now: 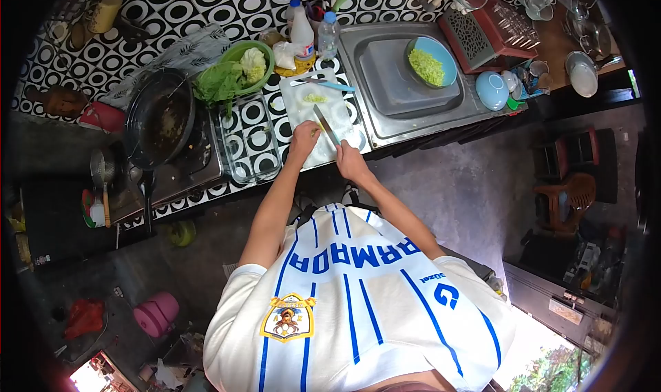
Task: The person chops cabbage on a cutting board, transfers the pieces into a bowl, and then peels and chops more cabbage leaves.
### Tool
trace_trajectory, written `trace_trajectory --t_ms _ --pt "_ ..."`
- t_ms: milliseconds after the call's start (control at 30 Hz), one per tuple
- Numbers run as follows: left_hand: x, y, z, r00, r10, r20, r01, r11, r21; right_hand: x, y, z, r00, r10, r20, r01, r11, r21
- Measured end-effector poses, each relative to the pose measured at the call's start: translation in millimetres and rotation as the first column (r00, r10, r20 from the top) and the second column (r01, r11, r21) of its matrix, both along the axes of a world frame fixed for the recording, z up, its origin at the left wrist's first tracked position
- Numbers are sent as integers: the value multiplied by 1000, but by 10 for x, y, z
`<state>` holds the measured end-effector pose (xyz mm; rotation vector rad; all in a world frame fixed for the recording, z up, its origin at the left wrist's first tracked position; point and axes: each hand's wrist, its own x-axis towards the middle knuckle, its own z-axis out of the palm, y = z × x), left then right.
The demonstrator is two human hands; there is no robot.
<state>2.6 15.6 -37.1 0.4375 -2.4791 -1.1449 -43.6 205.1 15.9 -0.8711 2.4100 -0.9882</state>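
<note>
My right hand [350, 160] is closed around the handle of a kitchen knife [323, 120], its blade pointing away over the white cutting board [300, 102]. Left of the blade, my left hand [303, 141] has its fingers pinched on a small piece of pale green vegetable [319, 126], mostly hidden by the fingers. Beyond the blade tip lies a little heap of chopped green vegetable [315, 98]. A second knife with a light blue handle [339, 86] rests across the board's far end.
A blue bowl [452, 54] of chopped greens stands on the sink's upturned grey tub [385, 82]. Left of the board are a glass dish [241, 174], a green basin [264, 83] with leafy vegetables and a black wok [160, 120] on the stove. Bottles [301, 32] stand behind.
</note>
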Motion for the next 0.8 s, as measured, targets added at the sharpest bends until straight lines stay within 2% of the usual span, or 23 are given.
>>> trace_trajectory --t_ms 233,367,567,700,800 --pt "-18 -20 -94 999 32 -28 -33 999 -11 -68 -125 -194 1000 10 26 -9 999 -43" --pt "-33 -69 -96 1000 24 0 -24 998 63 -130 -127 -260 997 41 62 -36 996 -83" --pt "-43 -90 -172 999 16 -29 -13 996 90 -3 -185 -320 999 -4 50 6 999 -33" --pt "-6 -81 -144 996 38 -76 -34 998 61 103 -63 -253 1000 -15 -8 15 993 114" --pt "-36 -78 -141 996 25 -85 -22 999 43 212 204 -119 1000 3 0 -3 987 159"
